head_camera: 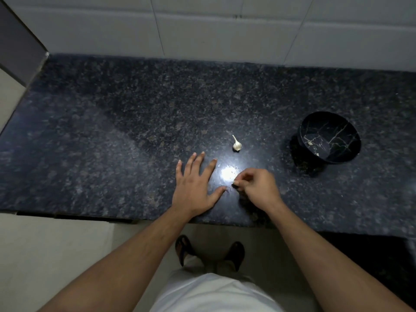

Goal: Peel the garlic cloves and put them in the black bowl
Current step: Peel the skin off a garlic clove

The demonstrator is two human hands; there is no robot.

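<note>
I log the black bowl (329, 138) at the right of the desk (112, 131), tilted, its mouth toward me; two small pale pieces lie inside, likely peeled cloves, too small to confirm. The garlic bulb (236, 144) sits alone mid-desk, left of the bowl and well apart from it, just beyond both hands. My left hand (193, 185) lies flat on the desk, fingers (198, 159) straight and spread. My right hand (256, 185) has its fingers curled, tips pinched together on something small at the desk surface; I cannot tell what. The desk is dark speckled stone with a bright glare spot between the hands. White wall tiles (225, 34) run along the far edge.
</note>
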